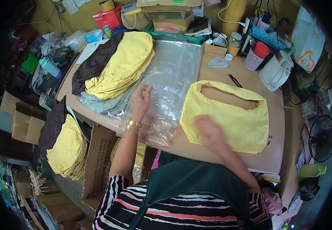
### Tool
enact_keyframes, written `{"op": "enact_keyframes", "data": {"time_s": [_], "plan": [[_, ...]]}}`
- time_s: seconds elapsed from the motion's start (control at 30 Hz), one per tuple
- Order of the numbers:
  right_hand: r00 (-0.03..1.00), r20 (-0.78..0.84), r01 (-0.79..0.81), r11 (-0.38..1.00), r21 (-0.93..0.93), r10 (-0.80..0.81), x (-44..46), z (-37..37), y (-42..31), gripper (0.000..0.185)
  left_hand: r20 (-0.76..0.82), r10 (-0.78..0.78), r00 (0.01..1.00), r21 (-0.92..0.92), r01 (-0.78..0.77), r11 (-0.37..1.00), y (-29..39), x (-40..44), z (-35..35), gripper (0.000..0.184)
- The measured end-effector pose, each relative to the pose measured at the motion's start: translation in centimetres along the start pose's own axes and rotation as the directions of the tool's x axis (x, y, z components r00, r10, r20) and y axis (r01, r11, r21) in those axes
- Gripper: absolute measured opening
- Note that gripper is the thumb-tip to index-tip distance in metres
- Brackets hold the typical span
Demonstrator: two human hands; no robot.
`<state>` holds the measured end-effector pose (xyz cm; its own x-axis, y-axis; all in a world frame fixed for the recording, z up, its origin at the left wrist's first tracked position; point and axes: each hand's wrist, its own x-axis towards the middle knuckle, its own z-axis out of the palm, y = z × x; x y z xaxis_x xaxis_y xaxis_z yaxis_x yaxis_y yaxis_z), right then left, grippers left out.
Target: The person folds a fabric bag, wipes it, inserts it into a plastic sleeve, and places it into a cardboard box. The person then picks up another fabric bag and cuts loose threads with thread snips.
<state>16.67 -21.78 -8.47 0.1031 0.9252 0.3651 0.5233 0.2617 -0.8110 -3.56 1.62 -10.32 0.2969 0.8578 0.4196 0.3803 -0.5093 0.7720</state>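
We find the yellow bag [242, 128] laid flat at the right of the counter [221, 75]: matte, lightly creased cloth, with angled lower corners and a wide loop strap framing an oblong opening. The right hand [210, 132] is over its left part and hides some of it; motion blur prevents us from telling whether that grip is open or closed. The left hand [141, 100] is bent over the clear film [175, 73], fingertips near the thumb; we cannot tell whether its grip has film in it. This film is glossy, smooth in the upper part and crumpled toward the front edge, and adjoins the bag's left side. Left of it we note a soft, folded yellow pile [122, 65] beside dark cloth [97, 63]. A slim black tool [235, 80] lies just beyond the bag's strap. Farther back we record a woven basket [215, 50], a glass jar [234, 44], a red-topped cup [256, 57] and a white kettle [277, 71]. Below, a printed carton [97, 165] stands against the front, near a second pile [67, 149] of yellow cloth.
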Motion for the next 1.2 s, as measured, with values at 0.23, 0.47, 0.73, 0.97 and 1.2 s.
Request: {"op": "enact_keyframes", "data": {"time_s": [0.23,0.47,0.73,0.97,1.2], "plan": [[0.730,0.679,-0.058,0.997,-0.054,0.079,7.6,13.6,-3.6,0.047,0.198,0.079,0.977,-0.306,-0.015,0.952,0.2,0.4,-1.1,0.029],[0.998,0.060,-0.024,0.938,0.345,0.003,11.4,15.3,0.8,0.076,0.238,0.326,0.915,0.361,-0.396,0.844,-3.6,-2.8,-3.2,0.058],[0.982,0.169,0.005,0.870,-0.494,0.090,11.2,16.5,1.1,0.076,-0.125,-0.014,0.992,0.399,0.063,0.915,-3.2,-3.7,-1.5,0.032],[0.976,0.188,0.055,0.705,-0.708,0.113,12.6,18.9,3.1,0.080,0.083,-0.675,0.733,-0.782,0.468,0.412,-6.6,-7.4,-1.0,0.026],[0.980,0.171,-0.009,0.875,-0.483,0.105,13.5,16.9,0.0,0.056,0.103,-0.632,0.768,-0.874,0.374,0.311,-1.1,-11.2,-0.4,0.035]]}}
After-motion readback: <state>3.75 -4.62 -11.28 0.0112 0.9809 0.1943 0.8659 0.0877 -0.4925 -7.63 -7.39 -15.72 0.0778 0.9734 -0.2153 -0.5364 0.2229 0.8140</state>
